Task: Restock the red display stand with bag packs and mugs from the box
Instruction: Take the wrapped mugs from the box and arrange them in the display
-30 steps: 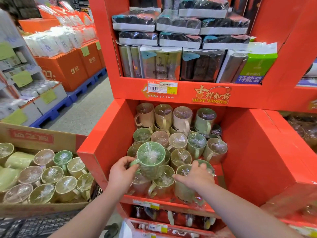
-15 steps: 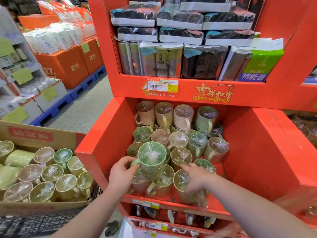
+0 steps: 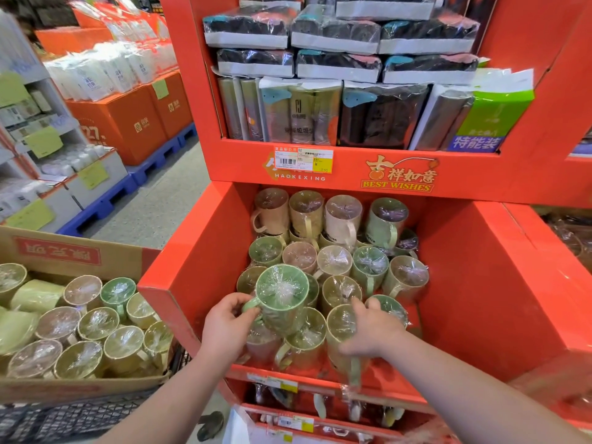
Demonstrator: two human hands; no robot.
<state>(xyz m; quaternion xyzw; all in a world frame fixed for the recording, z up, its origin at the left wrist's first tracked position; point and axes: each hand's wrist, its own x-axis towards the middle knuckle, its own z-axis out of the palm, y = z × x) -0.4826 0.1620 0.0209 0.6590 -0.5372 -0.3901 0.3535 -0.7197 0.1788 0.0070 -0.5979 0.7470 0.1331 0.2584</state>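
Both: left hand (image 3: 224,322) grips green mug (image 3: 282,293), right hand (image 3: 371,331) olive mug (image 3: 339,320).

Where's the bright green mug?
Head view, low centre: the green mug is gripped by the left hand above the front mugs in the red stand, middle bin.

Wrapped mugs (image 3: 368,262) fill red stand (image 3: 480,283) bin; bag packs (image 3: 336,30) above; box (image 3: 128,264) left.

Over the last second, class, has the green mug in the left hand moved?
No. The green mug, gripped by the left hand, keeps its spot below the price label.
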